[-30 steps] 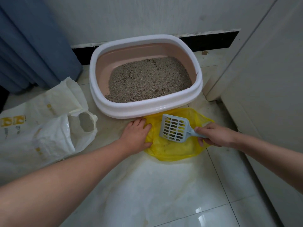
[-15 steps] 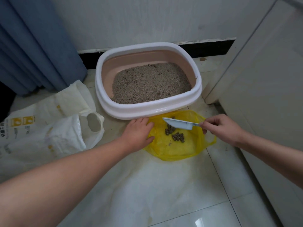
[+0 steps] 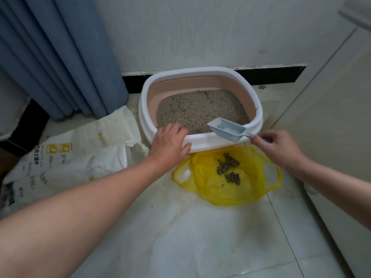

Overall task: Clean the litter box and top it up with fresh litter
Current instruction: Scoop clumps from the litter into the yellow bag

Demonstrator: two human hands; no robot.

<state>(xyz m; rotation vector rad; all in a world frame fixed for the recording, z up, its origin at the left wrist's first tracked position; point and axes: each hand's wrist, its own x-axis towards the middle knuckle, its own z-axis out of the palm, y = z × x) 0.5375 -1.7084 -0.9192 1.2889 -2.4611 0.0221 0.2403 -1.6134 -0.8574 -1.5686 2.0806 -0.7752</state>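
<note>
Head view: left hand (image 3: 169, 143) lay on the litter box's (image 3: 192, 71) near rim, fingers curled over it, thumb outside. Right hand (image 3: 279, 149) pinched the handle of the litter scoop (image 3: 226, 130), which tilted over the grey litter (image 3: 200, 109). Just in front, a yellow plastic bag (image 3: 228, 193) held dark clumps (image 3: 228, 167). A white litter sack (image 3: 66, 157) lay to the left, below a blue curtain (image 3: 60, 57).

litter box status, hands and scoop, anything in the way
Left hand grips litter box near rim; right hand pinches scoop handle. Scoop tilted over the litter, near right. Clumps lie on yellow bag; nothing blocking.
</note>
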